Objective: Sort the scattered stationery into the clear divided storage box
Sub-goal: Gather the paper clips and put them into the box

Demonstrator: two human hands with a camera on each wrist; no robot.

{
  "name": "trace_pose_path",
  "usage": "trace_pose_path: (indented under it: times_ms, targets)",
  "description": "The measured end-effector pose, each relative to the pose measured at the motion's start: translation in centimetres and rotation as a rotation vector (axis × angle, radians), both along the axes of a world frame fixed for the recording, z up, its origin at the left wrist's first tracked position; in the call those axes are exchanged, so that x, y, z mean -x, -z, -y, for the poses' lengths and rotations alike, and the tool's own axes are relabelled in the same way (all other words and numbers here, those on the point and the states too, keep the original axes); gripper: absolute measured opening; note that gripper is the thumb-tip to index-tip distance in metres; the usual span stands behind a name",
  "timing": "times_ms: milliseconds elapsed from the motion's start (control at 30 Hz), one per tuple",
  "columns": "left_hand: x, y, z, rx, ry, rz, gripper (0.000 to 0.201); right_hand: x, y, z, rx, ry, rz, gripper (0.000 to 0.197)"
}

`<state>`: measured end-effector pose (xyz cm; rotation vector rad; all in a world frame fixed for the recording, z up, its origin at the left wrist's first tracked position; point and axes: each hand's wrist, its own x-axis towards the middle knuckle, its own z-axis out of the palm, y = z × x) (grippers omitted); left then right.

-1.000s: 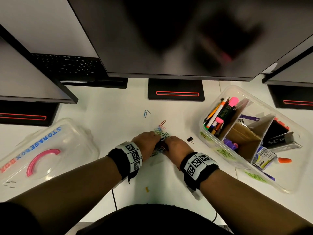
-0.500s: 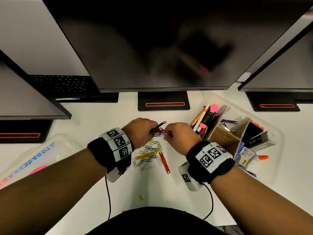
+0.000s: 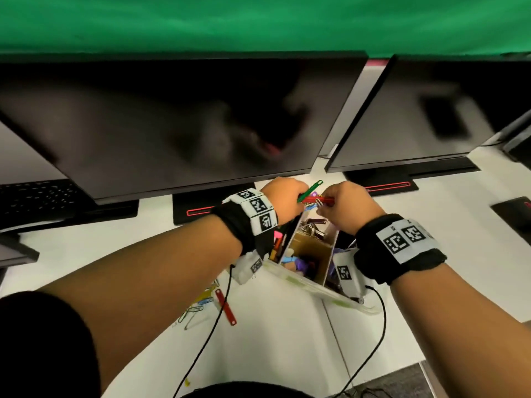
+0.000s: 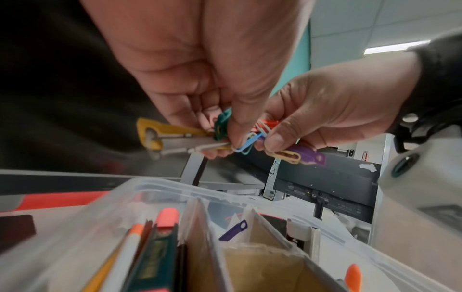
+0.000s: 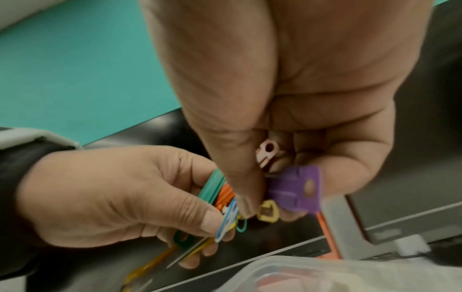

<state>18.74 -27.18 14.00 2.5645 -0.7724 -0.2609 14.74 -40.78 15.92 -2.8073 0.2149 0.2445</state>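
Both hands hold one bundle of coloured paper clips and plastic file fasteners [image 3: 313, 198] above the far end of the clear divided storage box [image 3: 316, 285]. My left hand [image 3: 283, 196] pinches the green and yellow end [image 4: 220, 126]. My right hand [image 3: 346, 203] pinches the red and purple end [image 5: 295, 185]. The box [image 4: 140, 189] sits right below, pens and highlighters [image 4: 150, 247] in its left compartment, a purple fastener [image 4: 233, 230] in the middle one. More paper clips [image 3: 198, 305] and a red fastener [image 3: 225, 307] lie on the white desk under my left forearm.
Two dark monitors [image 3: 178, 124] stand just behind the box, their stands [image 3: 198, 208] on the desk. A keyboard [image 3: 37, 196] lies at far left. Black wrist cables [image 3: 207, 331] hang over the desk's near part.
Both hands gathered the clips from the desk, lifted them and carried them right, from the pile to above the box. Some clips and a red fastener stayed behind.
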Motion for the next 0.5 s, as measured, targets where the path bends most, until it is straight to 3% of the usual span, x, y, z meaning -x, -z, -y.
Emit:
trace_pose_path:
  times_ms: [200, 500]
  targets:
    - [-1.2, 2.6, 4.1, -0.062, -0.05, -0.127, 0.018, -1.9, 2.4, 2.2, 0.073, 0.102, -0.135, 0.027]
    - [-0.9, 3.5, 3.4, -0.12, 0.033, -0.184, 0.039, -2.4, 5.3, 1.9, -0.057, 0.23, -0.211, 0.031]
